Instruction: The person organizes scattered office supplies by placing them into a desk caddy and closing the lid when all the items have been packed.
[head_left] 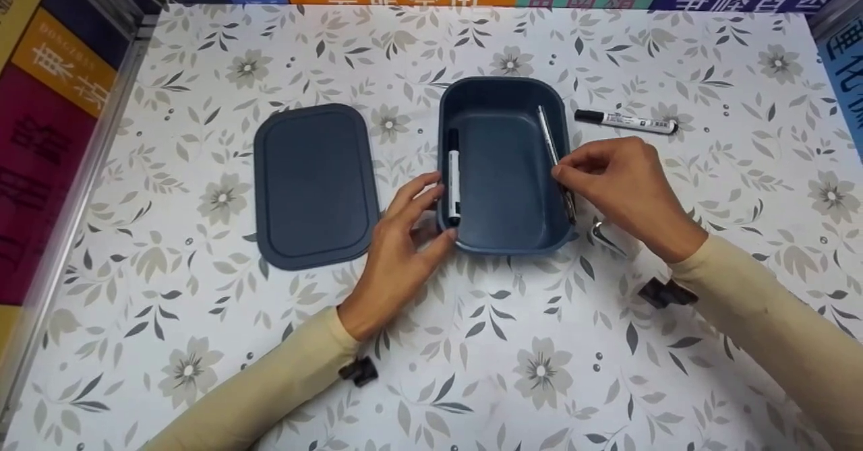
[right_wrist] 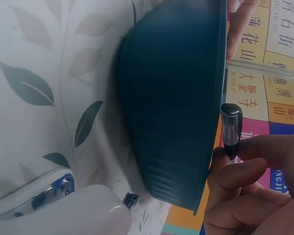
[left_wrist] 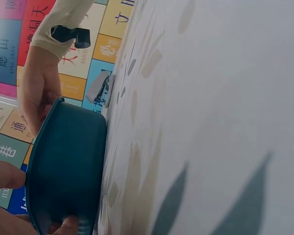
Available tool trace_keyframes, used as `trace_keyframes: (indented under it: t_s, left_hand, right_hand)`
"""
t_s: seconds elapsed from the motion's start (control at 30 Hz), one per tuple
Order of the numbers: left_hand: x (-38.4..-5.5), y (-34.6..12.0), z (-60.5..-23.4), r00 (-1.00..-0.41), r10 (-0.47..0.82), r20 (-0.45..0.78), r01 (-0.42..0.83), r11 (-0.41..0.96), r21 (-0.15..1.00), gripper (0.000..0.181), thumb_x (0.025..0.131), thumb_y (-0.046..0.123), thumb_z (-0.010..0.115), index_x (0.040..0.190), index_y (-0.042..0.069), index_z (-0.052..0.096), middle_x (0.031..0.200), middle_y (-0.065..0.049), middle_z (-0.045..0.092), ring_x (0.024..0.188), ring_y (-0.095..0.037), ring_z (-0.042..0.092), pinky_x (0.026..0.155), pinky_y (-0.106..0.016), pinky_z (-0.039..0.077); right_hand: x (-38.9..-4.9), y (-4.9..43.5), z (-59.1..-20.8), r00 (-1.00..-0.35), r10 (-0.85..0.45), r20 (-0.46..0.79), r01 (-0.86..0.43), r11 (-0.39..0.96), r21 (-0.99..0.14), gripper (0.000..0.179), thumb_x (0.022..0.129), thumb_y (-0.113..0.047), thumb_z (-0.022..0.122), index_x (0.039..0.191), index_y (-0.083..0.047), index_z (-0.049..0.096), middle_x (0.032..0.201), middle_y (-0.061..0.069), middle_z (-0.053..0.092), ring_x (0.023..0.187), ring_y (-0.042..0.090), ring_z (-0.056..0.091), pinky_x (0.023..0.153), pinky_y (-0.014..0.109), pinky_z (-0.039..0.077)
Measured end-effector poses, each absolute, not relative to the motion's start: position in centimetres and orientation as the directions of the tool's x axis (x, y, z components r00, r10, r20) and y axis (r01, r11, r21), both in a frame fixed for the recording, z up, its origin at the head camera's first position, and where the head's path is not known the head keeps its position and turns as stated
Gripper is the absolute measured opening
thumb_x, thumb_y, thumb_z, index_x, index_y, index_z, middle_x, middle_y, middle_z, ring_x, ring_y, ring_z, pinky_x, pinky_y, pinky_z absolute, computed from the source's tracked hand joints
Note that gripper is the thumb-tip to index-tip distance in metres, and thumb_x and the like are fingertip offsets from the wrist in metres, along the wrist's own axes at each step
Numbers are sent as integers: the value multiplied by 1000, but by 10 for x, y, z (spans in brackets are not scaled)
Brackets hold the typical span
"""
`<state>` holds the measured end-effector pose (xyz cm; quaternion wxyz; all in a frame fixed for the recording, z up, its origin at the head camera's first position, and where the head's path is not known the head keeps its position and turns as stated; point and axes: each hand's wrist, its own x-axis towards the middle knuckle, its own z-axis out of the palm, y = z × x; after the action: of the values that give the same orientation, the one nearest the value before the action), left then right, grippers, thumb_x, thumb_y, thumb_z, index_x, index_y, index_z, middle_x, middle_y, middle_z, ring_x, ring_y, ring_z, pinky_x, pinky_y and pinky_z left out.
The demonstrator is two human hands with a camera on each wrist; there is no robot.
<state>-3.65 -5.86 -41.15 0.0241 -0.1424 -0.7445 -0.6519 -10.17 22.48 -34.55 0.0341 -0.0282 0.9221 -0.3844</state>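
Fingers [right_wrist: 245, 174] of the right hand [right_wrist: 264, 196], large before the right wrist camera, pinch a slim pen [head_left: 548, 134] between thumb and forefinger, the others curled in. Held along the right wall of the blue box [head_left: 502, 168], the pen has its dark cap end at the rim; whether the two touch, I cannot tell. To lay it down well, the cap end probably needs to clear the rim before the pinch eases, so that the pen rests lengthwise against the wall. Something so thin should need only a light grip. The left hand [head_left: 398, 249] spreads its fingers round the near-left corner, thumb at the rim, which looks enough to steady the box. A capped marker [head_left: 454, 181] lies inside along the left wall.

Both forearms, in pale sleeves [head_left: 775, 323], reach in from the near side, the right hand arching over the box's edge. On the desk [head_left: 458, 390], a second marker [head_left: 626, 122] lies beyond that hand, and a lid [head_left: 315, 188] lies flat, left of the box.
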Motion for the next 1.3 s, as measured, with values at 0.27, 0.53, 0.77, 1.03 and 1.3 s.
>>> trace_keyframes:
  t_s: [0.27,0.53,0.77,1.03,1.3]
  left_hand:
    - [-38,-56,-414,-955,194,226,253,131,958,55,89,-1,72,140,-5,54,154,-5,43,119,-28,60,92,-34,58]
    - [-37,-52,-409,-957,190,217,241,113,964,55,88,-6,72,140,-7,53,154,-8,43,117,-32,62,93,-36,58]
    - [-31,-51,-390,-963,177,201,219,91,971,55,86,-13,69,139,-14,50,153,-19,42,116,-41,61,94,-44,57]
    - [-36,-56,-409,-959,186,212,234,107,966,56,89,-5,71,142,-4,53,155,-7,42,119,-31,61,93,-37,58]
    - [-36,-58,-412,-957,188,222,243,96,965,57,89,-3,72,142,-2,54,154,-4,43,118,-31,62,93,-35,58]
  right_hand:
    - [-106,220,-345,-994,-99,-52,-37,729,-683,11,89,-27,75,89,-20,82,83,-5,76,74,9,62,64,20,45]
    - [-110,211,-341,-992,-124,-33,-72,749,-659,11,88,-25,74,86,-17,81,78,-3,73,71,11,60,61,19,43]
    - [-119,200,-339,-988,-148,-52,-82,767,-636,11,85,-22,72,85,-16,81,77,-1,74,70,10,63,59,17,46]
    - [-130,188,-337,-978,-192,-87,-104,798,-594,14,85,-22,70,88,-15,82,81,0,76,75,11,67,60,19,49]
    - [-141,177,-336,-957,-252,-144,-132,820,-557,14,85,-18,70,87,-11,82,83,4,76,77,17,67,65,26,52]
